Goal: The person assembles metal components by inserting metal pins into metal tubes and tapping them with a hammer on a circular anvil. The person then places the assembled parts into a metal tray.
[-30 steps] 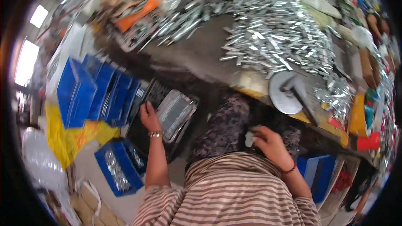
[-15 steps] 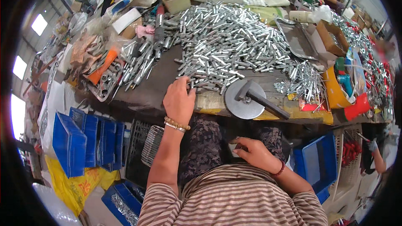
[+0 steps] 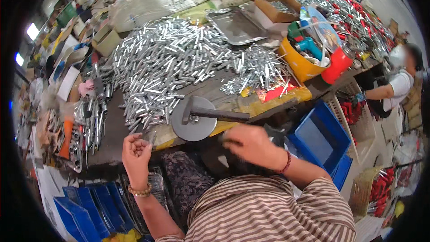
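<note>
My left hand [image 3: 136,156] is closed at the table's front edge, its thumb and fingertips pinching a small silvery metal pin [image 3: 153,138]. A wide pile of similar short metal pins [image 3: 165,58] spreads over the table beyond it. To the right of this hand a round grey metal disc [image 3: 193,127] lies at the edge, with a hammer [image 3: 215,114] resting across it, handle pointing right. My right hand [image 3: 255,148] is over my lap, just below the hammer's handle. Motion smears its curled fingers, and I cannot make out whether they hold anything.
At the right stand a yellow bucket [image 3: 298,60] of tools, a red container [image 3: 338,65] and a smaller heap of thin metal pins [image 3: 257,71]. Blue bins [image 3: 320,139] are beside my right arm, more blue bins [image 3: 92,208] at lower left. A co-worker [image 3: 396,85] is at far right.
The view has swung to the right. My left hand has come away from the pile's near edge with a pin. My right hand has risen from my lap toward the disc.
</note>
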{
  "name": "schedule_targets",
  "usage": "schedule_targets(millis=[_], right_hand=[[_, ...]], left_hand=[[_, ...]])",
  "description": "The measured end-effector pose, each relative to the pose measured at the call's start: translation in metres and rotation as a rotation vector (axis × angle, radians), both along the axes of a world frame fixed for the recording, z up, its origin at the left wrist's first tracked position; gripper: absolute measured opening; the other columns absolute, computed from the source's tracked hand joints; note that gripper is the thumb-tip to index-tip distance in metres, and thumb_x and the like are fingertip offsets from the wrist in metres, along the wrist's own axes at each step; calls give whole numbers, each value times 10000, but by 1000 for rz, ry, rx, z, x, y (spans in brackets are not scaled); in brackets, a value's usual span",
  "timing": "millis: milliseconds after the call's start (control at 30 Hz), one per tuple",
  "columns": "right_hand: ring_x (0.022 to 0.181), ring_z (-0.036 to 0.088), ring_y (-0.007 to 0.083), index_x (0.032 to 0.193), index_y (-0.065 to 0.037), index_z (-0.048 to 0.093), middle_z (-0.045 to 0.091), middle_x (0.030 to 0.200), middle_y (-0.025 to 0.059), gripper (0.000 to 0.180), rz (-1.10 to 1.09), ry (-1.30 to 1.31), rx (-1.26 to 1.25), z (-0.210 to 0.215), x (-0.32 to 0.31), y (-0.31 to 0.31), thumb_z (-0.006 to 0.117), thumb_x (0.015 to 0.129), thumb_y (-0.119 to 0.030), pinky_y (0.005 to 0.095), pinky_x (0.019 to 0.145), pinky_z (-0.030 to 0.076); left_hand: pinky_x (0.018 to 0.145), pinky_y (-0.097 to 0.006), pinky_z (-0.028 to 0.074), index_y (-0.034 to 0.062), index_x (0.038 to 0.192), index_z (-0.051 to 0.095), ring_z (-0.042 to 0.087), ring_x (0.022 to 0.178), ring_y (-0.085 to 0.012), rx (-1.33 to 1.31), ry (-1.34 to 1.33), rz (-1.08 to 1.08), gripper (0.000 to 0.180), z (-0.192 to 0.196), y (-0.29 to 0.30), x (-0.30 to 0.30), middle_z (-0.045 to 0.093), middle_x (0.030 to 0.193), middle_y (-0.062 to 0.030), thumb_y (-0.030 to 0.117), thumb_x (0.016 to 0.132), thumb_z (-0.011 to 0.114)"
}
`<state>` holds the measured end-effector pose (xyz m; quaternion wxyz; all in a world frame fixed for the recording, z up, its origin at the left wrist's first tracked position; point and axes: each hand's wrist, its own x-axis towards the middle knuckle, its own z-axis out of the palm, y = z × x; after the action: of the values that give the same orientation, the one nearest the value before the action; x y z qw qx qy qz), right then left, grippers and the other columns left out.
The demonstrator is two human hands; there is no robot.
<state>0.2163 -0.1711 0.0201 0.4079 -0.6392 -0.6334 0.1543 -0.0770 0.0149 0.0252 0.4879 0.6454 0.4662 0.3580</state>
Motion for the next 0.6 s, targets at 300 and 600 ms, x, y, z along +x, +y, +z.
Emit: schedule_targets(millis=[300,600], right_hand=[[935,640,284,923,-111,662,584,942,73,134,-368,-753,142,5,120,29,693,800,-68,419,775,528],[965,625,225,954,-143,663,596,981,32,127,-168,-985,169,9,137,38,648,828,-146,369,811,509]], left_hand=[[719,-231,491,10,1249,661,572,803,-58,44,62,-275,376,-6,-4,47,676,965,-21,-55,884,724],[833,-383,532,57,1152,752,657,919,-270,530,312,-511,288,11,-1,63,679,993,-87,19,869,714]])
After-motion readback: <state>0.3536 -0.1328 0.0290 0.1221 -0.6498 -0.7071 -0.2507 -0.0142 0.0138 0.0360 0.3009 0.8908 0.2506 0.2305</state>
